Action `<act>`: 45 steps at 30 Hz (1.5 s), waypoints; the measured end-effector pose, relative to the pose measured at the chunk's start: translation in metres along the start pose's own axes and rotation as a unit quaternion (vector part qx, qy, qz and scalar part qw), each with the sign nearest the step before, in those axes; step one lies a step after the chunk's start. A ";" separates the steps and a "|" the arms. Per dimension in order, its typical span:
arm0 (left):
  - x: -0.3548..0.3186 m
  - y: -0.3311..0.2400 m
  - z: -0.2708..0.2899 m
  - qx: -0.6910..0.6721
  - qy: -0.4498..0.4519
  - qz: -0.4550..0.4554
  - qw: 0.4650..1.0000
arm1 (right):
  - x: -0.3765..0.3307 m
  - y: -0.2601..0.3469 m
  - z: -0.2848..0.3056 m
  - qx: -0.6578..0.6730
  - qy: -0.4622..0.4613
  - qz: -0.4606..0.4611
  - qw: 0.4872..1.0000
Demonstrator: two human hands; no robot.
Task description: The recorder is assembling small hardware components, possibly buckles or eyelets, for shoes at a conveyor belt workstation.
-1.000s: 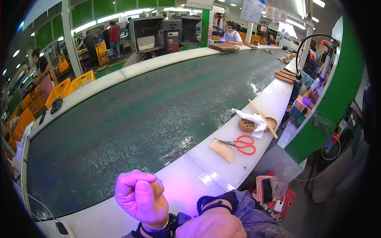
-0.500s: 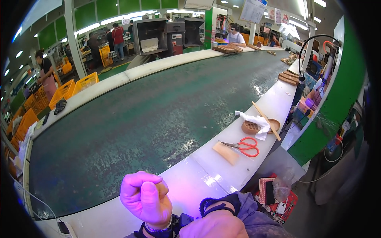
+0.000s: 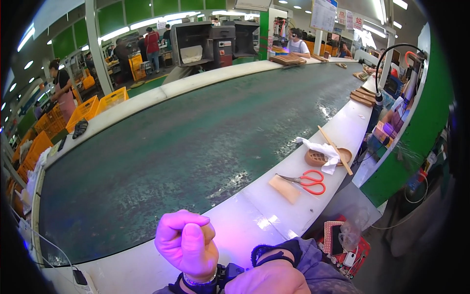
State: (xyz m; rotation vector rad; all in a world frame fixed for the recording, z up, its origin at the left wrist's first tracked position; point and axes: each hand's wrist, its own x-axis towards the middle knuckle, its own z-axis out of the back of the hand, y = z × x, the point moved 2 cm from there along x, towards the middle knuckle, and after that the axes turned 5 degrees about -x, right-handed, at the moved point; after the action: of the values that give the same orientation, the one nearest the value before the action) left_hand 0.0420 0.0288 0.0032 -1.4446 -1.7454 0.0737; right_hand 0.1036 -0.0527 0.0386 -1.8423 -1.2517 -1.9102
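Note:
Raised over the white ledge, my left hand (image 3: pixel 188 242) is closed in a fist with the thumb on top, under purple light. Nothing shows in it. A metal bracelet (image 3: pixel 200 281) and a black strap with a small black device (image 3: pixel 231 272) sit at its wrist. Across the bottom, my right hand (image 3: pixel 269 280) lies beside that device, back of the hand up; its fingers are hidden. Further right on the ledge are red-handled scissors (image 3: pixel 313 182), a tan block (image 3: pixel 285 189), brown shoe soles (image 3: pixel 316 158), a white cloth (image 3: pixel 329 156) and a wooden stick (image 3: pixel 336 149).
A worn green conveyor belt (image 3: pixel 186 147) runs beyond the ledge (image 3: pixel 249 215). Brown soles (image 3: pixel 362 97) are stacked farther along it. A green panel (image 3: pixel 411 142) stands at the right, with a phone (image 3: pixel 349 258) on a red item below. Yellow crates (image 3: pixel 83 111) and people stand across the belt.
The whole view has shifted slightly, so the scene sits a little farther right in the picture. Both hands keep the same pose.

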 end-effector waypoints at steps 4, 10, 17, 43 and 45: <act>0.000 0.001 0.000 0.001 0.004 0.003 1.000 | -0.003 -0.002 0.001 0.006 -0.013 -0.019 1.000; 0.001 0.001 -0.002 0.026 0.035 -0.020 0.999 | -0.005 -0.004 -0.001 -0.001 -0.018 -0.003 1.000; 0.000 0.001 0.000 0.004 0.005 -0.001 1.000 | -0.007 -0.006 -0.002 -0.014 -0.030 0.014 0.999; 0.001 -0.003 0.002 -0.010 0.001 0.002 1.000 | -0.001 -0.003 0.003 0.047 0.047 -0.050 0.997; 0.002 -0.002 0.003 -0.006 -0.002 -0.004 1.000 | -0.003 -0.006 0.003 0.099 0.079 -0.064 0.990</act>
State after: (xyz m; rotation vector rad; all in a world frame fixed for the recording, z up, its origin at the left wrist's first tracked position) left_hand 0.0386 0.0308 0.0040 -1.4476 -1.7572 0.0609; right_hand 0.1022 -0.0479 0.0332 -1.5163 -1.4764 -1.8735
